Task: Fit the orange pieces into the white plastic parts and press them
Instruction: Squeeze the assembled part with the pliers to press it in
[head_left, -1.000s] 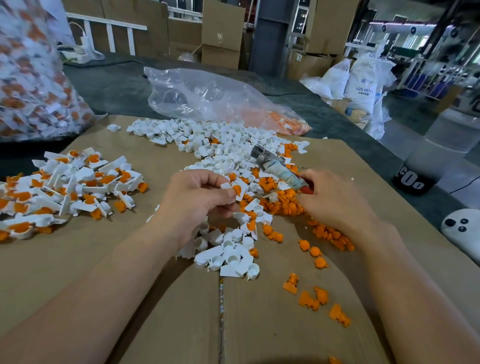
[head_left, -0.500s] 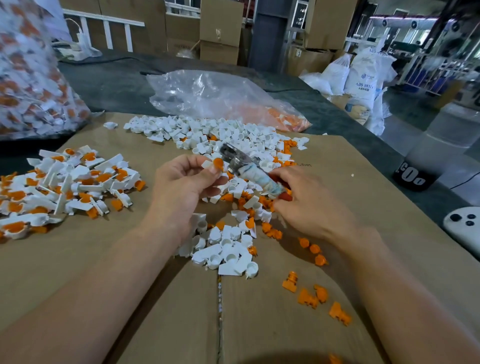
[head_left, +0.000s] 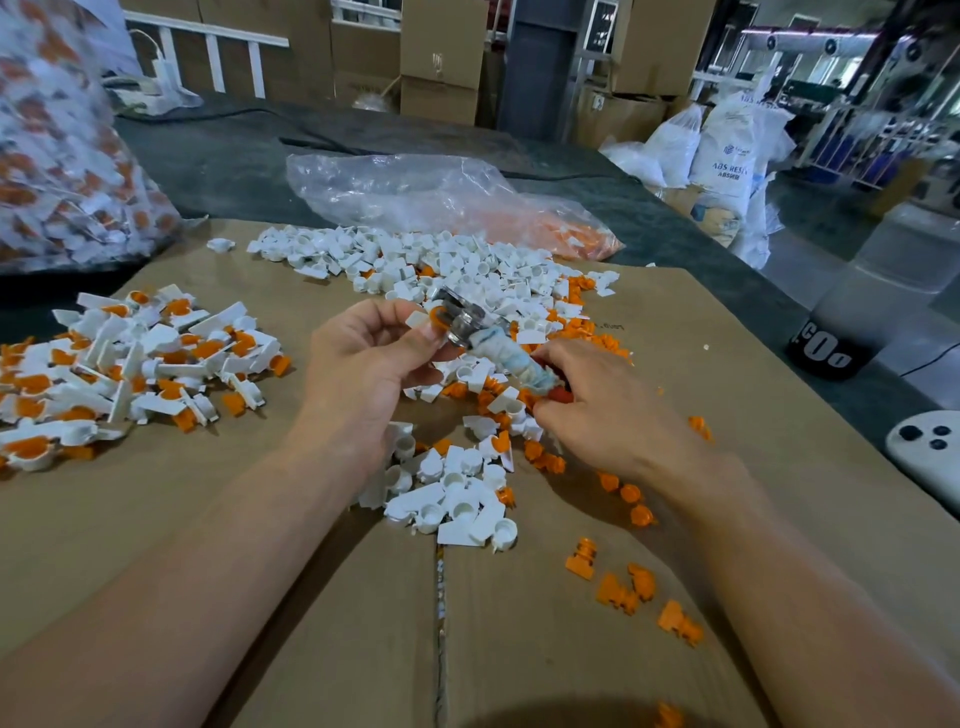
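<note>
Left hand (head_left: 358, 364) lifts, pinching white part (head_left: 417, 318); right hand (head_left: 608, 415) grips tool (head_left: 493, 351). Finished pile (head_left: 156, 358) at nine o'clock; unfitted heap (head_left: 441, 265) at twelve.

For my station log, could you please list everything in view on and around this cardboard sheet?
Loose white plastic parts: many, white, heaped mid-sheet.
Loose orange plastic pieces: many, orange, scattered centre-right.
Fitted parts: one heap, white and orange, left.
Brown cardboard sheet: one, brown, under everything.
Clear plastic bag of orange pieces: one, clear, behind heap.
Large bag of fitted parts: one, clear, far left.
White controller with dark buttons: one, white, right edge.
Metal tool with wrapped handle: one, silver, in right hand.
White part holding orange piece: one, white-orange, in left hand.
Left hand: one, bare, centre.
Right hand: one, bare, centre-right.
</note>
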